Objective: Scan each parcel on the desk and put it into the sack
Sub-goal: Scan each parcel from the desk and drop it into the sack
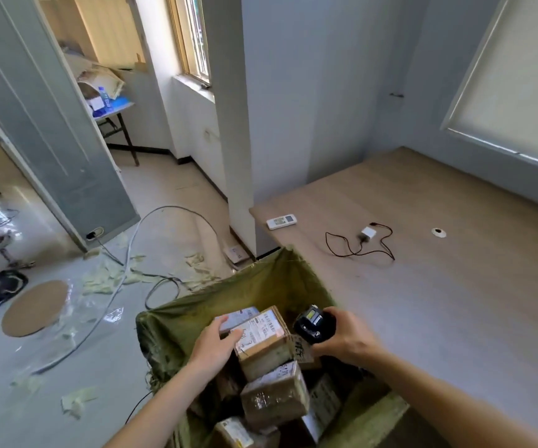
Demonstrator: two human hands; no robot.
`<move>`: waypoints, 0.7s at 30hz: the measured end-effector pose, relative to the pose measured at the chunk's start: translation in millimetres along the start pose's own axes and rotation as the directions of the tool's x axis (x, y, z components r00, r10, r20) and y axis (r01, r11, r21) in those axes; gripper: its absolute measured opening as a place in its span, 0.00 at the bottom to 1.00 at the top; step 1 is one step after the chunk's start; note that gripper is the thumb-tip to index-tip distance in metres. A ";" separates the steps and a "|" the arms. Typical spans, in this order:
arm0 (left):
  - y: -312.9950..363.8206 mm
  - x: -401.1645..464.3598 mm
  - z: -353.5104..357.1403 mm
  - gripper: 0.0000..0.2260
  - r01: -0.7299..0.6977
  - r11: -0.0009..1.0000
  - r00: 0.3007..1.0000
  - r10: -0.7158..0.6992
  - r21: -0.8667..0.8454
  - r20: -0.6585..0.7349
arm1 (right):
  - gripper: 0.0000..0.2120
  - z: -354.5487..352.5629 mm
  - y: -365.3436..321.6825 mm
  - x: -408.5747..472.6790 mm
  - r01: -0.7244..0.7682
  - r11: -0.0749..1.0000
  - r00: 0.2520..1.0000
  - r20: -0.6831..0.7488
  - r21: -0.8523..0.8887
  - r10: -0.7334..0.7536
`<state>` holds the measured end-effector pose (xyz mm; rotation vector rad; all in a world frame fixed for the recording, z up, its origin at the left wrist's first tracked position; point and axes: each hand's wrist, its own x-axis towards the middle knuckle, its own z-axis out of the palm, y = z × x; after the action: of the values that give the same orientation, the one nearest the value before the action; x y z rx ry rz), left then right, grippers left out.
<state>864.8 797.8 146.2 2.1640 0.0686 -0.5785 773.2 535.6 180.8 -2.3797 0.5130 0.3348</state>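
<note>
Left hand (216,345), fingers curled round the near-left edge of a cardboard parcel (263,334), holds it over the open green sack (177,321) at the desk's (455,286) left edge. The parcel's white shipping label faces up; its print is too small to read. Right hand (345,339), fingers wrapped round a black handheld scanner (311,323), holds it just right of the parcel. More taped parcels (274,397) fill the sack; one bears handwritten marks, illegible. On the desk: a white remote (281,221) and a white charger (368,233) with black cable.
</note>
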 end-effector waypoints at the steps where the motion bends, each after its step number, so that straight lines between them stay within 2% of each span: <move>1: 6.5 -0.9 -4.5 0.25 -0.030 0.999 1.000 0.030 0.014 0.003 | 0.35 -6.5 -0.5 -8.1 -0.009 1.000 1.000 -0.028 0.002 0.009; 6: 52.3 -26.6 -13.9 0.24 -0.268 0.958 0.962 0.259 0.105 0.089 | 0.35 -43.9 3.8 -69.8 -0.050 0.999 0.980 -0.193 0.014 0.052; 8: 77.7 -42.6 -11.5 0.24 -0.385 0.912 0.919 0.365 0.140 0.151 | 0.35 -61.4 6.8 -102.4 -0.077 0.997 0.963 -0.255 0.031 0.082; 12: 140.6 -82.5 12.9 0.24 -0.540 0.838 0.822 0.503 0.084 0.267 | 0.35 -103.5 22.9 -180.3 -0.151 0.984 0.914 -0.366 0.091 0.174; 15: 188.5 -133.0 47.9 0.26 -0.614 0.789 0.741 0.564 0.028 0.364 | 0.31 -139.4 45.6 -251.6 -0.233 0.967 0.841 -0.477 0.106 0.255; 21: 276.3 -267.0 150.7 0.25 -0.690 0.710 0.557 0.646 -0.142 0.523 | 0.30 -195.9 122.1 -415.2 -0.404 0.885 0.634 -0.627 0.231 0.453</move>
<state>638.9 551.8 388.8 1.8068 -1.0805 -0.7041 369.5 433.9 409.6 -2.2286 1.4224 -0.3734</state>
